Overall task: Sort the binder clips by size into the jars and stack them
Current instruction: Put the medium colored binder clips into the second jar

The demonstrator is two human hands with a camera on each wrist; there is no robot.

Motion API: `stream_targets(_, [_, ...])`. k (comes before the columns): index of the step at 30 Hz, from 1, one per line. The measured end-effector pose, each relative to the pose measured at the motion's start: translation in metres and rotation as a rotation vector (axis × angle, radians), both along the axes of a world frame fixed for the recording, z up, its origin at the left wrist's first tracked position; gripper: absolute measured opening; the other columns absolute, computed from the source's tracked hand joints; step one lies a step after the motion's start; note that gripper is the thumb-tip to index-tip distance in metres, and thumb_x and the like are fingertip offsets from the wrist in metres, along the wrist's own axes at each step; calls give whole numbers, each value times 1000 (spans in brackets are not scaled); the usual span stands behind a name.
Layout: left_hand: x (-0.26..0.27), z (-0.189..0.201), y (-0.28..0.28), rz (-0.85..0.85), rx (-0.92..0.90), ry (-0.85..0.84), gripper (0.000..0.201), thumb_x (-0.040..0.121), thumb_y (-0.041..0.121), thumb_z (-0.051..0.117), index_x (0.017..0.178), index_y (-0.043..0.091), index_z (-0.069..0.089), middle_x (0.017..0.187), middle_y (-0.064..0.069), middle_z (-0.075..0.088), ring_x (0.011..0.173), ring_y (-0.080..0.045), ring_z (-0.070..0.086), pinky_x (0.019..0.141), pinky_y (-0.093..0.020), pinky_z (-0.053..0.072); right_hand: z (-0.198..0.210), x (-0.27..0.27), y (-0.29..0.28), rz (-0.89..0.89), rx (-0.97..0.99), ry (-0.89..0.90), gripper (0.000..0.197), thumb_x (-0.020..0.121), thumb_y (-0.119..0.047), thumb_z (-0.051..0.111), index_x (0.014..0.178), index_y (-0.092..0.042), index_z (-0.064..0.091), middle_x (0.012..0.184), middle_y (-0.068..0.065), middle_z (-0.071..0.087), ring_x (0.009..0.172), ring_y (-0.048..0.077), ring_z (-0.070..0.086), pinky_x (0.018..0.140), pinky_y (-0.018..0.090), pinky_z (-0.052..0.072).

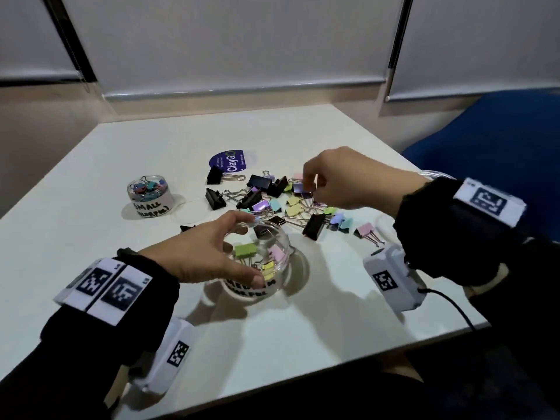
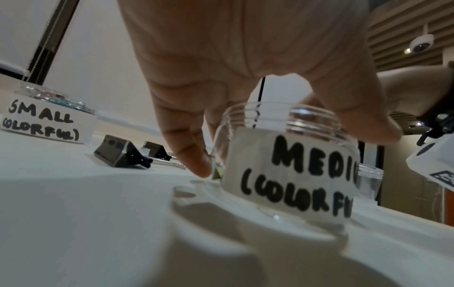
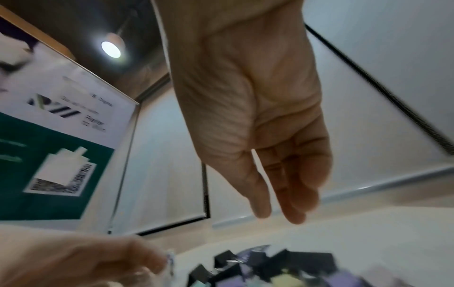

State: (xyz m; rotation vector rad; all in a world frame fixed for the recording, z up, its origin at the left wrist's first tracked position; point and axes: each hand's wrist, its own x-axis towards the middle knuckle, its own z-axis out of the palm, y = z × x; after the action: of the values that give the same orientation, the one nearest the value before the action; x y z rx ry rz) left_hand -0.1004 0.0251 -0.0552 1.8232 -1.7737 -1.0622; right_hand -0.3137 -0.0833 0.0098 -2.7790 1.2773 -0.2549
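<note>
My left grip (image 1: 209, 253) curls round the rim of the medium jar (image 2: 290, 174), steadying it on the counter (image 1: 121, 165). My right grip (image 1: 336, 180) hangs over the clip pile (image 1: 291, 201), fingertips pinching at a lilac clip (image 1: 301, 187); whether it's truly held, I cannot tell. I should take it by the body and drop it straight into the jar mouth.

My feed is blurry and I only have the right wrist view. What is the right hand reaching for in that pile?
Observer: The right hand has its fingertips at a lilac clip on the pile's far side. I can't tell whether it is gripped.
Operator: What is the other hand on?
Observer: The left hand grips the rim of the medium jar.
Operator: Anything inside it?
Observer: Yes, a green clip, a pink clip and a yellow clip.
</note>
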Motion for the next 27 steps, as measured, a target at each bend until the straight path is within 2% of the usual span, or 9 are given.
stream_targets(5, [-9, 2, 1, -9, -31, -36, 123, 27, 70, 82, 137, 51, 30, 137, 9, 46, 109, -10, 57, 91, -30, 46, -28, -32, -20, -179, 118, 251, 24, 77, 1, 62, 99, -8, 69, 86, 7, 67, 73, 21, 56, 50, 21, 37])
stream_targets(8, [-10, 1, 1, -7, -21, -22, 126, 24, 75, 82, 136, 52, 30, 140, 11, 45, 114, -12, 56, 98, -37, 47, -39, -36, -22, -261, 155, 360, 9, 68, 2, 68, 73, -6, 67, 62, 3, 60, 63, 21, 57, 50, 19, 37])
stream_targets(11, [-11, 2, 0, 1, -14, -26, 127, 24, 74, 83, 137, 47, 30, 141, 16, 44, 119, -14, 55, 103, -40, 45, -39, -34, -19, -313, 212, 428, 31, 57, 1, 76, 43, -11, 52, 36, -2, 48, 44, 16, 49, 42, 15, 33])
stream_targets(13, [-11, 3, 0, 12, -19, -32, 129, 25, 73, 83, 139, 42, 32, 141, 16, 44, 118, -14, 55, 103, -39, 45, -39, -33, -16, -322, 242, 482, 35, 50, 1, 83, 40, -11, 51, 27, -4, 44, 40, 13, 46, 37, 14, 31])
stream_targets(15, [-13, 2, -2, 23, -20, -23, 125, 29, 66, 85, 140, 38, 33, 141, 15, 45, 117, -15, 55, 102, -38, 45, -40, -32, -14, -319, 239, 487, 33, 49, 0, 85, 45, -11, 54, 38, -1, 51, 42, 13, 47, 37, 15, 32])
stream_targets(19, [-14, -1, -4, 22, -24, -9, 117, 35, 61, 86, 138, 38, 36, 139, 10, 47, 116, -15, 55, 103, -39, 46, -31, -29, -8, -298, 187, 271, 8, 69, -4, 68, 75, -3, 64, 66, 7, 59, 49, 15, 48, 43, 18, 35])
stream_targets(21, [-11, -1, -4, 20, -17, -13, 116, 32, 64, 86, 135, 42, 36, 136, 7, 49, 118, -15, 55, 104, -39, 44, -19, -20, -2, -240, 222, 86, 14, 76, -13, 65, 86, -4, 69, 72, 10, 65, 51, 19, 55, 50, 22, 47])
stream_targets(24, [-9, -1, -4, 2, -7, -22, 119, 26, 71, 84, 133, 46, 37, 133, 5, 51, 118, -13, 54, 105, -37, 42, -2, 0, 18, -107, 323, -215, 12, 80, -24, 70, 75, -13, 68, 63, 2, 64, 50, 15, 58, 47, 16, 47])
stream_targets(27, [-10, -1, -5, -7, -17, 0, 102, 31, 59, 86, 122, 46, 42, 127, 7, 55, 112, -4, 56, 94, -22, 46, -1, 26, 37, 21, 310, -300, 18, 80, -31, 74, 73, -14, 68, 53, -4, 58, 35, 1, 49, 35, 12, 36])
